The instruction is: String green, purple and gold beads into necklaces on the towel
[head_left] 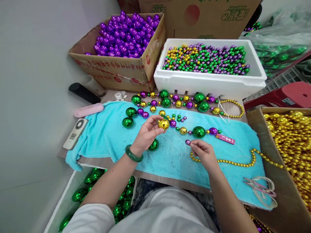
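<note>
My left hand point(146, 133), with a green bangle at its wrist, pinches a large gold bead point(163, 124) above the turquoise towel point(102, 136). Between the thumb and fingertips of my right hand point(203, 152) is a small purple bead point(188, 142). Thin clear thread point(179, 152) loops on the towel between both hands. Just beyond them lies a part-strung row with a large green bead point(199, 131), running right to a pink label point(225, 138). Loose green beads point(127, 122) and purple beads rest left of my left hand. Another green bead point(153, 144) sits partly behind it.
A finished-looking bead strand point(166, 102) lies along the back. Behind stand a carton point(109, 69) of purple beads and a white foam box point(209, 82) of mixed beads. At right are scissors point(261, 189), a gold bead chain point(233, 163) and a carton point(269, 155) of gold beads.
</note>
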`<state>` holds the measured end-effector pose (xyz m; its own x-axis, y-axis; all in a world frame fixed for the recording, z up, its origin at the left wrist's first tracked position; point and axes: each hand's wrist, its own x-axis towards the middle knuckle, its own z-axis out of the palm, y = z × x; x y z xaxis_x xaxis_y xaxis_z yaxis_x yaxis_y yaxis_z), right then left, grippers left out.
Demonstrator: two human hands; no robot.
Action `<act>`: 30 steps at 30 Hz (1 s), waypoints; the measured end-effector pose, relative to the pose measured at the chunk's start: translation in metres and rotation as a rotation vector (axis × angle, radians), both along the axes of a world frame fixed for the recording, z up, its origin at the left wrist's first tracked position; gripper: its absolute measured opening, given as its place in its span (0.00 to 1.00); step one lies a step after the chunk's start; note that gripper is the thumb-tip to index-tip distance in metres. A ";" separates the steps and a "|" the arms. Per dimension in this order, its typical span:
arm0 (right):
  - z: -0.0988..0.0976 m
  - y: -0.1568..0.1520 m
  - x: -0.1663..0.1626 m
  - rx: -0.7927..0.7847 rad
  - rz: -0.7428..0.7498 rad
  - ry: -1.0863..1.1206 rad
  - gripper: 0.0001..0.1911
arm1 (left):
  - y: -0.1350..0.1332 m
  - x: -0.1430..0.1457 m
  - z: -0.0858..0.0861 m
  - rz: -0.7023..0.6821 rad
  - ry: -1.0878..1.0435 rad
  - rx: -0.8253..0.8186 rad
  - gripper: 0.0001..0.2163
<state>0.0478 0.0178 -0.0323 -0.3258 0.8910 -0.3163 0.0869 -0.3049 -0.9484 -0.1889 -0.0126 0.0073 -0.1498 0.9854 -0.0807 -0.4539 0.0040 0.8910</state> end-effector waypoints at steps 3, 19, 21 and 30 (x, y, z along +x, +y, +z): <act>0.000 0.001 0.002 0.017 -0.005 0.000 0.15 | 0.001 0.000 0.003 -0.009 -0.012 -0.004 0.19; -0.004 0.002 -0.005 -0.008 -0.007 0.087 0.15 | 0.021 -0.005 0.002 -0.441 0.789 0.052 0.20; -0.004 0.002 -0.005 0.019 -0.044 0.091 0.14 | 0.044 -0.011 0.002 -0.391 1.165 0.080 0.15; -0.011 0.004 0.009 0.087 -0.140 0.087 0.12 | 0.142 0.011 -0.028 -0.435 1.818 -0.195 0.12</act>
<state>0.0566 0.0218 -0.0435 -0.2194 0.9524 -0.2118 -0.0339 -0.2244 -0.9739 -0.1777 0.1295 -0.0203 0.0548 0.9710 -0.2328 0.9809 -0.0089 0.1941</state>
